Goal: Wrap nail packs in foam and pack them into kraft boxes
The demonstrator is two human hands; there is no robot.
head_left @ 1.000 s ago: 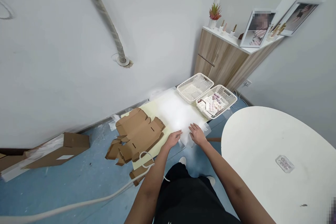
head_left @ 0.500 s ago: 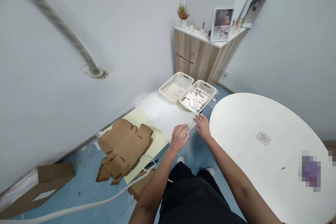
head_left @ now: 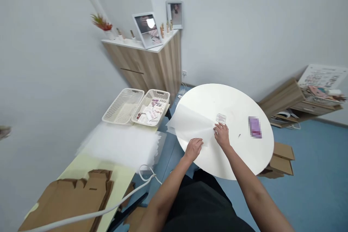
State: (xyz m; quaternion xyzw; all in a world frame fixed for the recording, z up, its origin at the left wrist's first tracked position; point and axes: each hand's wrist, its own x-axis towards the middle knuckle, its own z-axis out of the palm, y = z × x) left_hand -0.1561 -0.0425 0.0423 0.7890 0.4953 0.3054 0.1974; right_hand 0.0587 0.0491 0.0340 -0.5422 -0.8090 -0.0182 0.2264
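Observation:
A thin, whitish, translucent sheet [head_left: 190, 121] is held over the left part of the round white table [head_left: 231, 98]. My left hand [head_left: 193, 149] pinches its near edge, fingers closed. At the sheet's right corner, my right hand [head_left: 222, 136] grips it between thumb and fingers. Just beyond my right fingertips lies a small clear pack [head_left: 221, 118] with a printed pattern. Farther right on the table are a pixelated purple item [head_left: 255, 127] and a small dark speck. A stack of similar white sheets [head_left: 119, 146] lies on the left table.
Two white plastic baskets stand behind the stack: a left basket [head_left: 108, 117] and a right basket [head_left: 136, 119] holding printed packets. Flattened cardboard boxes [head_left: 73, 199] and a white cable [head_left: 114, 206] lie at lower left. A wooden cabinet [head_left: 168, 61] stands behind; shelves [head_left: 288, 98] are at right.
My view has turned right. Both hands have carried the sheet from the stack on the left table to over the round table.

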